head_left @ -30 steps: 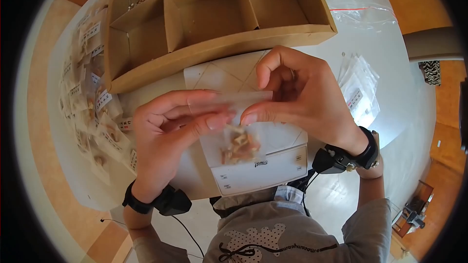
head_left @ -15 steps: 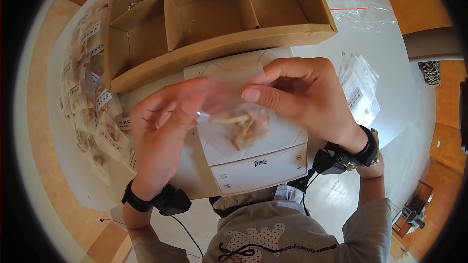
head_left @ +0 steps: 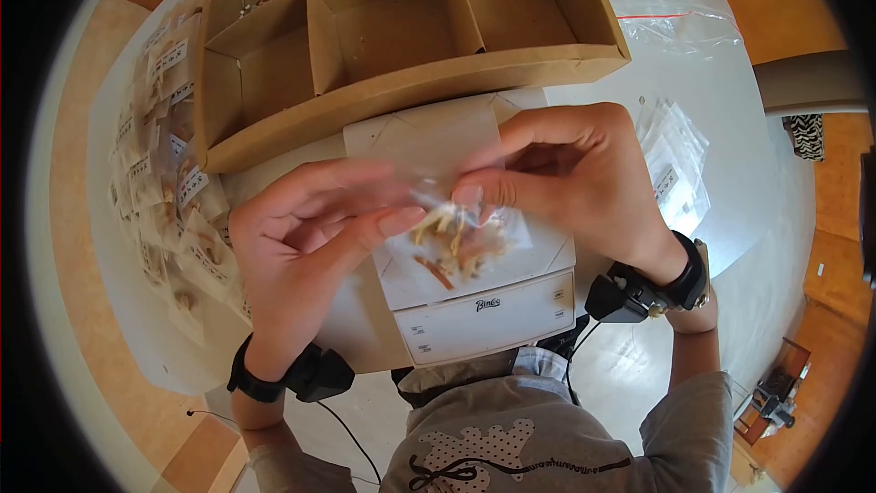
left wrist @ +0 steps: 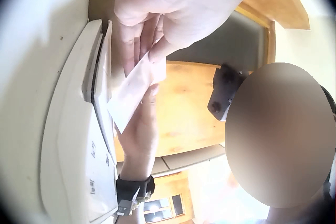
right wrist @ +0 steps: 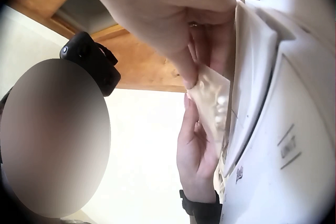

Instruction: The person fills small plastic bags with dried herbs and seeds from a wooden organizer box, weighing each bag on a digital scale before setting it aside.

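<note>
Between both hands hangs a small clear bag [head_left: 461,246] with yellowish and reddish dried pieces in its lower part. My left hand [head_left: 306,242] pinches its upper left side, thumb in front and blurred fingers behind. The right hand [head_left: 575,173] grips the upper right side between thumb and curled fingers. Under the bag is a white device [head_left: 484,319] with a pale sheet on top. The left wrist view shows the bag [left wrist: 131,92] as a pale sheet between the hands; in the right wrist view the bag [right wrist: 212,103] slants down from the fingers.
A cardboard box [head_left: 411,82] with compartments stands behind the hands, a few small pieces in its back left compartment. Filled, labelled bags [head_left: 169,183] lie piled at the left. More flat bags [head_left: 672,173] lie at the right, and clear plastic [head_left: 671,0] is at the back right.
Compared with a second ago, the right hand's raised fingers have come down onto the bag. The left hand has shifted slightly left, and the bag's contents have spread and moved.
</note>
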A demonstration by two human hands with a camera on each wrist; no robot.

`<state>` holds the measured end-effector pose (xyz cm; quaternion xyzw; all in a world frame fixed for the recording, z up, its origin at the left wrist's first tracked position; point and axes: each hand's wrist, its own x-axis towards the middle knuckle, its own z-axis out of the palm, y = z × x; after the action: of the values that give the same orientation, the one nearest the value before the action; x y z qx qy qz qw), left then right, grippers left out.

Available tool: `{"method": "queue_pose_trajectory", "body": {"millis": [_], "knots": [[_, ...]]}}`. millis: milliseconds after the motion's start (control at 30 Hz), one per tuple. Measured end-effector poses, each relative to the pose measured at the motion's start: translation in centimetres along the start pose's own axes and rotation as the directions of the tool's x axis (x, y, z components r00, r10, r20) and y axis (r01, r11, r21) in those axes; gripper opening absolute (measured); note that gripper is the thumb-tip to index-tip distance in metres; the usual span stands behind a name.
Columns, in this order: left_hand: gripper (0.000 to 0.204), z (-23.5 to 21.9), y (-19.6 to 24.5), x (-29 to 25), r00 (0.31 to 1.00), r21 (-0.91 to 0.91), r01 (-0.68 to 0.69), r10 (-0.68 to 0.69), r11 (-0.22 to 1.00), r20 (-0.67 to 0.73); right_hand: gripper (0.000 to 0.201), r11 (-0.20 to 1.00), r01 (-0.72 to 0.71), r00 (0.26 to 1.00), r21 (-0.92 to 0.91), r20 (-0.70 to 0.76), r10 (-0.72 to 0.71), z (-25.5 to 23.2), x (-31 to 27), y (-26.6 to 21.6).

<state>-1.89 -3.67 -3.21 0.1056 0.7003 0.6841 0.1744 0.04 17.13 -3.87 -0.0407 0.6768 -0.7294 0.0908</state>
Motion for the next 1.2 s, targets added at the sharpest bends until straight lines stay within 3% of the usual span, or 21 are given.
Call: {"method": "queue_pose_trajectory", "body": {"millis": [100,200,333,400,500,600,733,833,867,967,1033,1067,1100,1133,1200], "knots": [[0.016,0.0,-0.1,0.0,1.000,-0.001,-0.007,0.007,1.000,0.002,0.008,0.996,0.030,0.999,-0.082,-0.032,-0.032,-0.2,0.3,0.1],[0.014,-0.3,-0.3,0.3,1.000,0.021,-0.021,0.021,1.000,0.006,0.009,0.999,-0.033,0.999,-0.013,-0.009,0.033,-0.4,0.7,-0.1],[0.015,-1.1,-1.1,0.4,0.991,-0.056,-0.117,0.120,0.992,0.052,0.018,0.997,-0.078,0.991,0.014,0.107,0.077,-1.7,1.1,-0.5],[0.016,-1.0,-0.8,0.5,0.994,-0.066,-0.093,0.096,0.993,0.051,0.021,0.998,-0.052,0.991,0.023,0.128,0.049,-1.7,1.1,-0.4],[0.017,-1.2,-0.8,0.5,0.994,-0.096,-0.089,0.095,0.991,0.055,0.017,0.998,-0.026,0.994,0.050,0.103,0.021,-1.5,0.8,-0.2],[0.017,-0.4,-0.7,0.3,0.996,-0.083,-0.085,0.087,0.993,0.020,0.011,0.996,0.088,0.994,0.032,0.059,-0.090,-0.7,0.5,0.1],[0.020,-0.3,-1.2,-0.1,0.992,-0.075,-0.120,0.122,0.990,0.025,0.005,0.996,0.042,0.999,-0.074,0.007,-0.042,0.1,0.1,-0.2],[0.018,0.0,-0.4,-0.3,0.995,-0.164,-0.096,0.101,0.982,0.019,0.008,0.985,0.089,0.995,-0.145,-0.034,-0.094,0.3,-0.3,-1.7],[0.021,0.4,0.2,-0.4,0.997,-0.112,-0.075,0.072,0.991,-0.032,0.011,0.977,0.145,0.989,-0.157,-0.018,-0.149,0.4,-0.4,-1.9],[0.021,0.0,1.0,-0.5,0.984,-0.033,-0.177,0.177,0.984,-0.008,0.020,0.985,0.067,0.988,-0.160,-0.126,-0.087,0.9,-0.8,-4.4],[0.024,-0.7,2.5,-0.9,0.961,0.065,-0.246,0.252,0.967,-0.118,0.017,0.944,0.154,0.962,-0.293,-0.172,-0.210,0.2,-1.8,-5.4],[0.026,-1.3,3.4,-1.1,0.942,0.109,-0.274,0.290,0.955,-0.167,0.016,0.921,0.186,0.943,-0.342,-0.202,-0.266,-0.7,-2.6,-5.8],[0.028,-2.2,4.5,-1.1,0.868,0.275,-0.299,0.379,0.914,-0.319,0.015,0.895,0.212,0.919,-0.392,-0.231,-0.318,-1.6,-3.4,-6.2],[0.029,-3.4,5.3,-1.1,0.760,0.432,-0.283,0.475,0.856,-0.443,0.014,0.886,0.189,0.898,-0.423,-0.290,-0.330,-2.5,-4.4,-6.7],[0.026,-6.1,6.0,-0.4,0.497,0.740,-0.270,0.747,0.616,-0.441,0.011,0.855,0.135,0.845,-0.500,-0.392,-0.363,-4.2,-6.4,-7.2]]}}
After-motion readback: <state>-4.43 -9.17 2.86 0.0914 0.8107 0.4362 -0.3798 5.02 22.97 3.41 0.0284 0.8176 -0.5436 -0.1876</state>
